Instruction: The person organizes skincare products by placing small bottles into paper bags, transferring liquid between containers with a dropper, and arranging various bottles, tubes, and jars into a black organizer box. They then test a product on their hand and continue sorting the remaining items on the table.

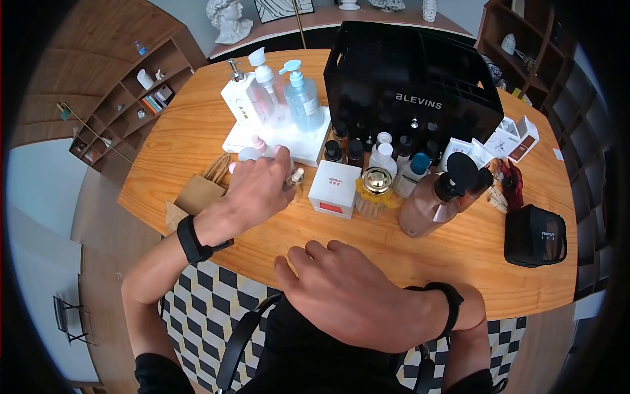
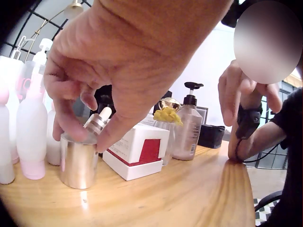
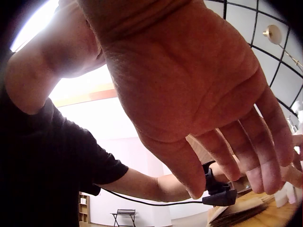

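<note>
My left hand (image 1: 259, 187) reaches over the table's left side. In the left wrist view its thumb and fingers pinch the top edge of a shiny silvery cylindrical jar (image 2: 79, 163), which is hidden under the hand in the head view. Just behind the fingertips shows a dropper top (image 2: 97, 121) with a pale bulb and metallic collar. Close beside is a white box (image 1: 335, 188) with a red patch. My right hand (image 1: 341, 289) hovers palm down by the table's front edge, fingers loosely bent and holding nothing.
Pump bottles (image 1: 305, 102) stand on a white block (image 1: 308, 144) at the back left. A large black organizer box (image 1: 413, 85) fills the back. Several bottles, a brown pump bottle (image 1: 426, 207) and a black pouch (image 1: 535, 236) are to the right; a paper bag (image 1: 197, 194) lies left.
</note>
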Available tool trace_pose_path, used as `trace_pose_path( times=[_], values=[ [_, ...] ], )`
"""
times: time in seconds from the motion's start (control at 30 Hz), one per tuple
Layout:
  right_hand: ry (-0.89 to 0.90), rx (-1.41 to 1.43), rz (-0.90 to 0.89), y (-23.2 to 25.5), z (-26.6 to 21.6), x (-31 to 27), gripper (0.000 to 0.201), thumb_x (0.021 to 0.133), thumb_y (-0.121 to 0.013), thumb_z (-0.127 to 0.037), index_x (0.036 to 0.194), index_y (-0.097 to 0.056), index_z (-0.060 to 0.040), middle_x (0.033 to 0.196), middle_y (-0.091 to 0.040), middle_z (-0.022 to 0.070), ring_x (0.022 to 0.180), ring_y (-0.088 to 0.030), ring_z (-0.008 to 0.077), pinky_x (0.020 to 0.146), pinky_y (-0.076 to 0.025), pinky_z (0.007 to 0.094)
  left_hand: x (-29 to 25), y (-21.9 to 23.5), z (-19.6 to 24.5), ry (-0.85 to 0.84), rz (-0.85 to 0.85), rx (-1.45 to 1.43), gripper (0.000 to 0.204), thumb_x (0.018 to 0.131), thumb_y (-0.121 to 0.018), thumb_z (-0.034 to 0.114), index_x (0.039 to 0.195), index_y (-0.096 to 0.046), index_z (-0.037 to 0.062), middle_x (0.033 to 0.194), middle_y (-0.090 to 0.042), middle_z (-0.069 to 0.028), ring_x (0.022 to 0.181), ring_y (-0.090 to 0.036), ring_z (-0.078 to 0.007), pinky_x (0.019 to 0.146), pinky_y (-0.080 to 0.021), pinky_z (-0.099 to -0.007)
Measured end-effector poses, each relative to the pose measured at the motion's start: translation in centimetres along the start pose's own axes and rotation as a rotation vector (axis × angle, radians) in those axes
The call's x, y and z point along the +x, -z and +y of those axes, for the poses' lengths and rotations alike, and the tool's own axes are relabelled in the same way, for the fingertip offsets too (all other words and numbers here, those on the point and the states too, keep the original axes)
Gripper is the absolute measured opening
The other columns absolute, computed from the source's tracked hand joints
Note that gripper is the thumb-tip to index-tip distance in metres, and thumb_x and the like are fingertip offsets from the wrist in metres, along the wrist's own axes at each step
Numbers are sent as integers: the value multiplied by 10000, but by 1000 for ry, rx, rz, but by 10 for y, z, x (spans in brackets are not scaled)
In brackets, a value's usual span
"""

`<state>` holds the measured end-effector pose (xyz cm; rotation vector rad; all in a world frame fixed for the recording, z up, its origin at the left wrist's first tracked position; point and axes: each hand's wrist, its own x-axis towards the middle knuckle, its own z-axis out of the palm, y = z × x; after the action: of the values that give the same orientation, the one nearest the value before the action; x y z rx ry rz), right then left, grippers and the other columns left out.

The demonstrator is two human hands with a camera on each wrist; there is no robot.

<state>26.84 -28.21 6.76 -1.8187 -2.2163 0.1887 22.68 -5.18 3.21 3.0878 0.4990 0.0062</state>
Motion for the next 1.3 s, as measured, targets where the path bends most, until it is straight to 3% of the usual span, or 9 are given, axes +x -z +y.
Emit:
trace_pose_path(
  times=[0.77, 0.93, 0.97, 1.03, 1.13, 1.3],
  values=[
    [-10, -22, -24, -1, 1, 3, 501, 820, -725, -51, 1276, -634, 138, 994, -692, 191, 912, -713, 286, 728, -560, 361, -5, -8, -5, -22, 105, -74, 392, 898, -828, 243, 1099, -555, 45, 770, -728, -202, 762, -726, -432, 683, -541, -516],
    [2, -24, -11, -1, -1, 1, 511, 818, -726, -52, 1281, -633, 143, 996, -696, 194, 915, -714, 288, 731, -557, 361, -10, -11, -4, -41, 179, -37, 421, 890, -839, 250, 1116, -550, 42, 844, -731, -175, 795, -733, -419, 685, -547, -505],
    [-1, -29, -16, -1, -2, 1, 511, 817, -728, -55, 1278, -633, 145, 996, -697, 194, 916, -714, 287, 730, -556, 360, -13, -11, -4, -41, 180, -36, 421, 890, -839, 250, 1116, -550, 42, 844, -731, -175, 795, -733, -419, 685, -547, -505],
    [-9, -33, -19, -1, -2, 0, 511, 816, -730, -58, 1275, -633, 147, 995, -697, 193, 916, -714, 286, 730, -555, 359, -25, -5, -2, -113, 343, -109, 408, 869, -859, 235, 1070, -558, 45, 857, -718, -155, 759, -721, -398, 665, -535, -486],
    [-3, -26, 11, -1, -2, -1, 493, 816, -728, -63, 1253, -638, 147, 994, -697, 191, 909, -712, 282, 723, -552, 355, -50, 26, 10, -68, 265, -81, 367, 873, -842, 218, 1032, -570, 30, 840, -704, -142, 752, -717, -385, 645, -538, -468],
    [-11, -50, 10, 0, 1, -2, 395, 814, -730, -82, 1151, -659, 110, 968, -686, 184, 889, -703, 277, 716, -547, 352, -93, 35, 10, -44, 223, -102, 350, 862, -855, 230, 919, -559, 52, 799, -677, -129, 649, -680, -354, 569, -504, -441]
  ],
)
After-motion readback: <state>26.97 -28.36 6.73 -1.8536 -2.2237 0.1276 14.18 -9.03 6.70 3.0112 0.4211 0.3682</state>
